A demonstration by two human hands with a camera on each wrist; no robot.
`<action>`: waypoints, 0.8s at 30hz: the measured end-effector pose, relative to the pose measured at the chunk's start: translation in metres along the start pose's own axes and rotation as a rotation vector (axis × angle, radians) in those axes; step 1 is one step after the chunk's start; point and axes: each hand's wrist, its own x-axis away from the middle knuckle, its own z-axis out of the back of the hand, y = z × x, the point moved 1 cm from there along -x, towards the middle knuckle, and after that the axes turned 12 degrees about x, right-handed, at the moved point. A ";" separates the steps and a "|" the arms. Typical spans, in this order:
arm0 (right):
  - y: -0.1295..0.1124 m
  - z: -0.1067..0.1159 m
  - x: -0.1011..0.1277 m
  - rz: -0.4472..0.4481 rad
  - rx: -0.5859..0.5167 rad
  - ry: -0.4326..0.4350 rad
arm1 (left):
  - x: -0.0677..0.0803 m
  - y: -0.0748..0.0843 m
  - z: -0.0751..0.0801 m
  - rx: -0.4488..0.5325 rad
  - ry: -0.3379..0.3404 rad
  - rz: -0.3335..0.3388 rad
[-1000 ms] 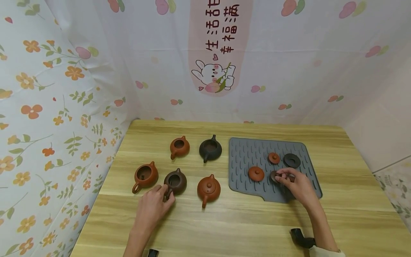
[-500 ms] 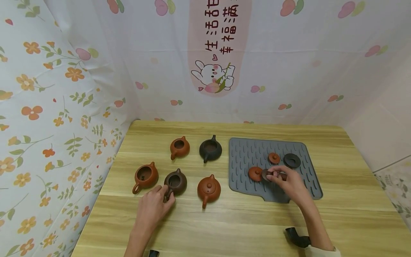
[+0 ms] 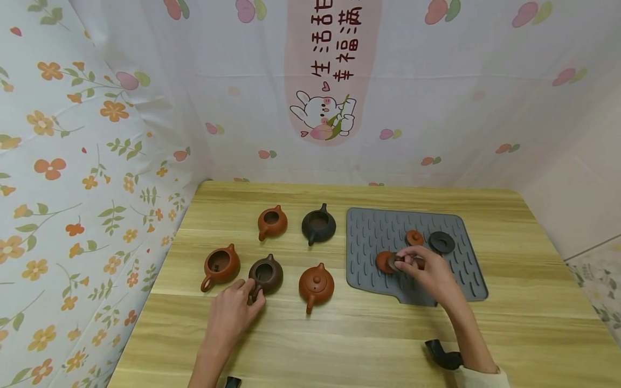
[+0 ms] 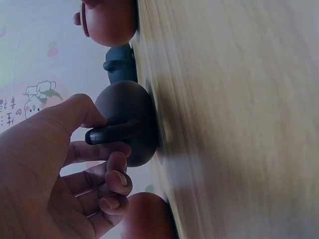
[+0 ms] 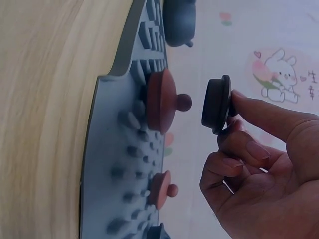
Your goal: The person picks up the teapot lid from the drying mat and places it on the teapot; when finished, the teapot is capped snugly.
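My left hand (image 3: 235,310) pinches the handle of a dark brown teapot (image 4: 124,109), which stands lidless on the table. Thumb and index finger close on the handle, while the other fingers curl loosely below it. A dark brown teapot lid (image 5: 217,104) hangs above the grey mat, pinched by its knob in my right hand (image 3: 432,272). In the head view this lid partly covers a larger reddish lid (image 5: 162,102) lying on the mat. A smaller reddish lid (image 3: 414,237) and a black ring-shaped lid (image 3: 441,242) lie farther back on the mat.
On the wooden table (image 3: 339,345), an orange-brown teapot (image 3: 221,264), a smaller one (image 3: 272,221) and a black teapot (image 3: 318,225) stand lidless. A lidded reddish teapot (image 3: 316,285) stands between the brown teapot and the grey mat (image 3: 361,231). Patterned cloth rises behind.
My right hand has lifted the dark brown lid and carried it leftward, from the mat's right part to over the larger reddish lid. The left hand keeps its grip on the teapot handle.
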 end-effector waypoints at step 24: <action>-0.035 -0.016 -0.009 0.117 -0.050 -0.009 | 0.001 -0.002 -0.002 0.005 0.000 0.011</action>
